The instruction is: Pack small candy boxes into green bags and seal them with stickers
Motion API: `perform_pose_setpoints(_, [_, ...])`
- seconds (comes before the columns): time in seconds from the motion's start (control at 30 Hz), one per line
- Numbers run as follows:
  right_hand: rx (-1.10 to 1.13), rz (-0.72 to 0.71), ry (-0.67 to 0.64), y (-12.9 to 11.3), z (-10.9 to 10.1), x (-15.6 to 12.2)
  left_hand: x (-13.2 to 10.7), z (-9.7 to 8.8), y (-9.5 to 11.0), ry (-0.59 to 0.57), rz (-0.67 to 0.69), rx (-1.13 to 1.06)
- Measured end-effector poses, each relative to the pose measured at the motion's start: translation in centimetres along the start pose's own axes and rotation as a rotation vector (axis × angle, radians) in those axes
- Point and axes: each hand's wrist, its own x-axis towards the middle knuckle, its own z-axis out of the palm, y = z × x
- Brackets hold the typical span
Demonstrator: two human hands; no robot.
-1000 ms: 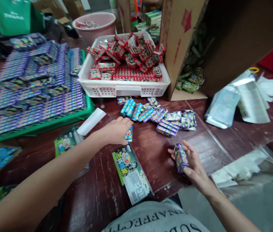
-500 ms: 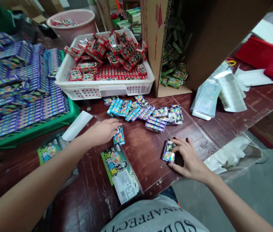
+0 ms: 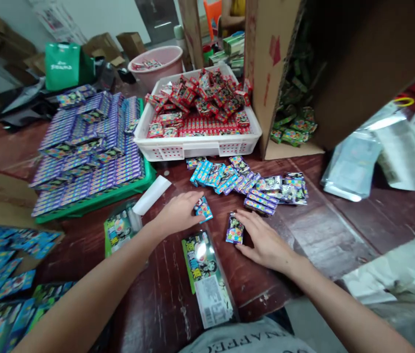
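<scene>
My left hand [image 3: 181, 214] rests on the table with its fingers closed round a small blue candy box [image 3: 203, 210]. To its right, my right hand [image 3: 264, 239] grips a purple candy box [image 3: 234, 229] between thumb and fingers, its printed face up. A short gap separates the two boxes. Just below them lies a clear plastic pouch [image 3: 207, 279] with a green printed card and a white barcode label. Behind my hands is a loose row of blue boxes [image 3: 214, 175] and purple boxes [image 3: 260, 202].
A white basket [image 3: 202, 151] heaped with red boxes stands behind, beside an open carton [image 3: 262, 98] of green packs. At left, purple boxes fill a green tray [image 3: 97, 203]. Clear sleeves [image 3: 352, 164] lie right; another pouch [image 3: 119, 228] and a white paper strip [image 3: 152, 195] lie left.
My right hand has slid the purple box leftward, closer to the blue one. My left hand stays on the blue box. The camera view has turned left, showing more of that side.
</scene>
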Motion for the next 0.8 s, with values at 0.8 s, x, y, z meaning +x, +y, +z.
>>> perform_pose_setpoints(0.8, [-0.102, -0.101, -0.003, 2.3, -6.9, -4.1, -0.7, -1.5, 6.4, 0.003, 0.362, -0.083])
